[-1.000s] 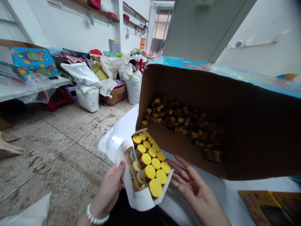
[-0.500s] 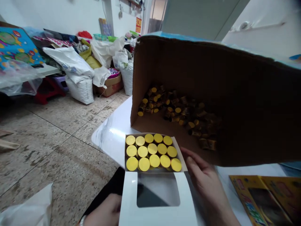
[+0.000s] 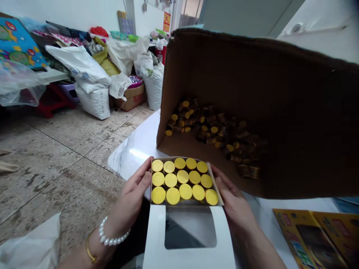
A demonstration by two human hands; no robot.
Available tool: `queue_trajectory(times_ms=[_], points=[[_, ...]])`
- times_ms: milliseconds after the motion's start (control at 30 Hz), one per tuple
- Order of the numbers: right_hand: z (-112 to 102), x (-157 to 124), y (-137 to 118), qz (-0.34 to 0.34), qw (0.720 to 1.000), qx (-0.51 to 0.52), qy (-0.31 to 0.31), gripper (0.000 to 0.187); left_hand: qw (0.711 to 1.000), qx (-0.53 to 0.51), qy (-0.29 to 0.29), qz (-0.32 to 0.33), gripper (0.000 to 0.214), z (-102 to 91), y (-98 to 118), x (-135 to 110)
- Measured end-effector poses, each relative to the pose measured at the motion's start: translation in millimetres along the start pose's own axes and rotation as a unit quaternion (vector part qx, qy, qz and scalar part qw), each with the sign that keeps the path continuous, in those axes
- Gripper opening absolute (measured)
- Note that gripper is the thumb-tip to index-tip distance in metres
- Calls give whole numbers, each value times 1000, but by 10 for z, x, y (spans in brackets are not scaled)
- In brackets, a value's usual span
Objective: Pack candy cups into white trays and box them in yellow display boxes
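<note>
From my distant post, I have the left hand (image 3: 134,190) gripping the left wall of the small white cardboard box with windowed flap (image 3: 156,233), while the right hand (image 3: 232,200) grips its right wall. This box is before the large brown cardboard carton (image 3: 238,63) and bears three rows of round yellow caps (image 3: 185,191). Inside the carton lie small yellow-capped containers (image 3: 214,129); its right depth is dark, so perhaps more are there. The white marbled tabletop (image 3: 136,142) is under the carton.
</note>
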State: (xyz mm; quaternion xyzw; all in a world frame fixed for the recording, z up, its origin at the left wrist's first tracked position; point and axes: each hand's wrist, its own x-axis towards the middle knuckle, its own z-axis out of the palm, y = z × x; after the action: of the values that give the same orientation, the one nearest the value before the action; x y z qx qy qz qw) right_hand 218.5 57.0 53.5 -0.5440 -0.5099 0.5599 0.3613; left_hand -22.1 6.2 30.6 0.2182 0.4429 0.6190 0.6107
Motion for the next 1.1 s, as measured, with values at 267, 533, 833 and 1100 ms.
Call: queue_trajectory(times_ms=[267, 533, 833, 1100], points=[[32, 129, -42, -137, 979, -150, 20, 48, 985, 144, -91, 10, 71, 30, 91, 68], [-64, 29, -4, -188, 941, -262, 102, 20, 781, 479, 31, 399, 5, 26, 135, 47], [-31, 93, -87, -293, 885, -338, 131, 12, 736, 455, -214, 454, 28, -228, 328, 97], [-15, 31, -42, -319, 870, -346, 146, 9, 730, 544, -138, 389, 19, -85, 278, -47]])
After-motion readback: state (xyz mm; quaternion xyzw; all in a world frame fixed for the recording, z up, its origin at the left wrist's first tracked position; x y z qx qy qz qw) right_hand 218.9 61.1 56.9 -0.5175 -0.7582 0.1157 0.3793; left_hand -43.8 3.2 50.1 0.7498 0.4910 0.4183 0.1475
